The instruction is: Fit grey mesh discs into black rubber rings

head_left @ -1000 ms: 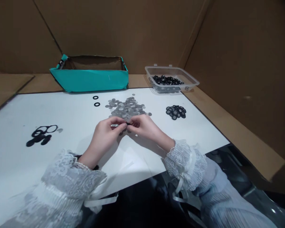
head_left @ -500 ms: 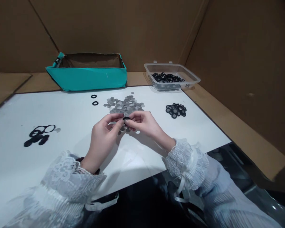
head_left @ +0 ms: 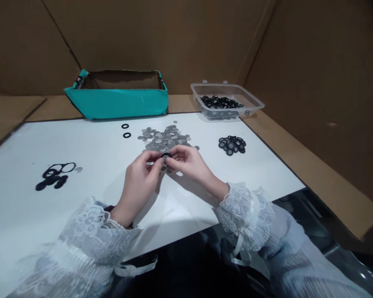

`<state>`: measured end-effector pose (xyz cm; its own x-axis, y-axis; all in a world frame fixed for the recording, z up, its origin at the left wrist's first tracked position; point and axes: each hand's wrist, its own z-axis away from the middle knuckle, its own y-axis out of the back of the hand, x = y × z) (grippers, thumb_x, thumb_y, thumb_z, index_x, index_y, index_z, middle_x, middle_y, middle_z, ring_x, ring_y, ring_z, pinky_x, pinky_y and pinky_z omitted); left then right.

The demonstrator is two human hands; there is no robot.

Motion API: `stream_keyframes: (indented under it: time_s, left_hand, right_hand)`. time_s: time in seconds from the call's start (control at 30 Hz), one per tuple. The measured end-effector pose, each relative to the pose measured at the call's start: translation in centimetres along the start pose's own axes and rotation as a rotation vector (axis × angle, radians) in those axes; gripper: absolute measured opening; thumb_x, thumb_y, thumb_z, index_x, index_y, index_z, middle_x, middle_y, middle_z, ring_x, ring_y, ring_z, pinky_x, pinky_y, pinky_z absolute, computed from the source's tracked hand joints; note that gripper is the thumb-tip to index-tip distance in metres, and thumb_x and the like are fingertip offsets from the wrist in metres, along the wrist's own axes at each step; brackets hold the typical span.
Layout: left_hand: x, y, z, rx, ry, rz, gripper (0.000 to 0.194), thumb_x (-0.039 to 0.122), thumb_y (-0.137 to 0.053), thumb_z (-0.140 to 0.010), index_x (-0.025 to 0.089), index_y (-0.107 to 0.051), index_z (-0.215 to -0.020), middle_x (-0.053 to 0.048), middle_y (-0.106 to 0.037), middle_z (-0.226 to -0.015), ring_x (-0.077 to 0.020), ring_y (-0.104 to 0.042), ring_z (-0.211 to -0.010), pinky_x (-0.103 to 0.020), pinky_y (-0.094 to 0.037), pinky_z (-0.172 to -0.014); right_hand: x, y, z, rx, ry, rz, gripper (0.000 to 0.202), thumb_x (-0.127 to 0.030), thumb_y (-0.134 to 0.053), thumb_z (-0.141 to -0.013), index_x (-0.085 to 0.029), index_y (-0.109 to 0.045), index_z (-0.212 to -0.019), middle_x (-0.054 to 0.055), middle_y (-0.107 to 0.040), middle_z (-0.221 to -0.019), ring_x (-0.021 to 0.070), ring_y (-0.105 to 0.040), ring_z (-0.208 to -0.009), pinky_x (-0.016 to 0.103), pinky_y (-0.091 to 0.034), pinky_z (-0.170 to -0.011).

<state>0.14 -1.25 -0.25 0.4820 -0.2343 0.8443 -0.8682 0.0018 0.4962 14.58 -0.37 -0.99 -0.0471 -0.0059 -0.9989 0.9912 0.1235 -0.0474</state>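
Between the fingertips of both hands sits a black ring, seen nearly edge-on, with something grey inside it. My left hand pinches its left side with thumb and fingers. From the right, my right hand pinches the other side, its remaining fingers curled. Just beyond and partly under my hands lies a loose pile of small grey discs. On the right rests a heap of black rings with grey centres. Two separate black rings lie left of the disc pile.
A turquoise cardboard box stands at the back. To its right, a clear plastic tub holds many black rings. Several black rings and dark pieces lie at the left on the white board. Brown cardboard walls surround the surface.
The view has shifted slightly, so everything sits a little farther right. My fingers have shifted a little around the ring, which shows more clearly now; both hands still pinch it.
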Motion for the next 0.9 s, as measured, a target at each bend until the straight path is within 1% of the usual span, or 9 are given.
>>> stream_keyframes:
  time_s: [0.1, 0.2, 0.27, 0.37, 0.5, 0.6, 0.67, 0.8, 0.9]
  left_hand:
    - [0.3, 0.4, -0.2, -0.021, 0.074, 0.038, 0.022, 0.038, -0.060, -0.078, 0.018, -0.066, -0.083, -0.006, -0.072, -0.087, -0.0218, -0.066, -0.080, -0.032, -0.053, -0.075]
    - [0.2, 0.7, -0.5, -0.101, 0.166, 0.180, 0.024, 0.040, -0.066, -0.074, 0.017, -0.068, -0.079, -0.006, -0.071, -0.080, -0.0198, -0.065, -0.072, -0.031, -0.053, -0.067]
    - [0.0, 0.8, -0.5, -0.122, 0.211, 0.260, 0.025, 0.040, -0.070, -0.071, 0.016, -0.069, -0.078, -0.005, -0.071, -0.077, -0.0179, -0.063, -0.067, -0.030, -0.052, -0.064]
    - [-0.3, 0.5, -0.4, -0.086, 0.221, 0.311, 0.023, 0.038, -0.070, -0.071, 0.016, -0.069, -0.079, -0.005, -0.070, -0.076, -0.0166, -0.062, -0.067, -0.029, -0.052, -0.065]
    - [0.0, 0.0, -0.1, -0.010, 0.194, 0.294, 0.019, 0.035, -0.067, -0.074, 0.016, -0.067, -0.079, -0.005, -0.070, -0.079, -0.0170, -0.064, -0.071, -0.028, -0.052, -0.067]
    - [0.4, 0.0, 0.1, 0.047, 0.161, 0.191, 0.016, 0.032, -0.064, -0.076, 0.017, -0.067, -0.079, -0.004, -0.070, -0.079, -0.0178, -0.064, -0.072, -0.029, -0.053, -0.066]
    - [0.6, 0.1, 0.2, 0.066, 0.136, 0.163, 0.017, 0.033, -0.063, -0.077, 0.017, -0.067, -0.081, -0.004, -0.071, -0.080, -0.0181, -0.065, -0.072, -0.029, -0.053, -0.067]
    - [0.8, 0.2, 0.2, 0.022, 0.131, 0.217, 0.021, 0.036, -0.064, -0.078, 0.017, -0.066, -0.086, -0.005, -0.072, -0.087, -0.0186, -0.066, -0.077, -0.029, -0.054, -0.071]
    - [0.8, 0.2, 0.2, 0.002, 0.141, 0.249, 0.020, 0.036, -0.063, -0.077, 0.016, -0.063, -0.082, -0.004, -0.070, -0.082, -0.0180, -0.065, -0.073, -0.029, -0.053, -0.068]
  right_hand:
    - [0.1, 0.2, 0.0, -0.043, 0.000, 0.061, 0.008, -0.013, -0.063, -0.075, -0.015, -0.056, -0.074, -0.001, -0.062, -0.070, 0.0100, -0.060, -0.063, 0.024, -0.052, -0.063]
    - [0.2, 0.5, 0.1, -0.057, 0.036, 0.131, 0.008, -0.018, -0.061, -0.079, -0.016, -0.055, -0.074, 0.000, -0.061, -0.069, 0.0105, -0.059, -0.063, 0.023, -0.050, -0.059]
    - [0.2, 0.6, 0.2, -0.047, 0.074, 0.179, 0.009, -0.021, -0.061, -0.080, -0.016, -0.055, -0.074, 0.000, -0.060, -0.068, 0.0111, -0.057, -0.063, 0.023, -0.048, -0.058]
    - [0.3, 0.7, 0.4, -0.026, 0.105, 0.265, 0.013, -0.023, -0.061, -0.079, -0.017, -0.054, -0.071, 0.000, -0.058, -0.066, 0.0116, -0.055, -0.062, 0.024, -0.044, -0.057]
    - [0.3, 0.6, 0.5, 0.005, 0.086, 0.308, 0.016, -0.026, -0.062, -0.078, -0.017, -0.053, -0.068, 0.000, -0.058, -0.065, 0.0124, -0.056, -0.061, 0.024, -0.043, -0.055]
    - [0.1, 0.4, 0.5, -0.013, 0.066, 0.273, 0.017, -0.025, -0.064, -0.078, -0.017, -0.053, -0.068, 0.000, -0.059, -0.065, 0.0122, -0.057, -0.061, 0.024, -0.045, -0.055]
    - [-0.1, 0.3, 0.4, -0.045, 0.039, 0.186, 0.015, -0.024, -0.064, -0.078, -0.017, -0.053, -0.071, -0.001, -0.059, -0.064, 0.0117, -0.058, -0.060, 0.025, -0.047, -0.056]
    - [-0.3, 0.1, 0.4, -0.034, 0.003, -0.007, 0.013, -0.022, -0.064, -0.080, -0.019, -0.052, -0.083, -0.004, -0.060, -0.061, 0.0118, -0.062, -0.059, 0.025, -0.053, -0.059]
    - [-0.3, 0.2, 0.5, -0.048, -0.009, -0.037, 0.015, -0.022, -0.065, -0.079, -0.020, -0.050, -0.083, -0.004, -0.062, -0.061, 0.0112, -0.062, -0.057, 0.025, -0.053, -0.059]
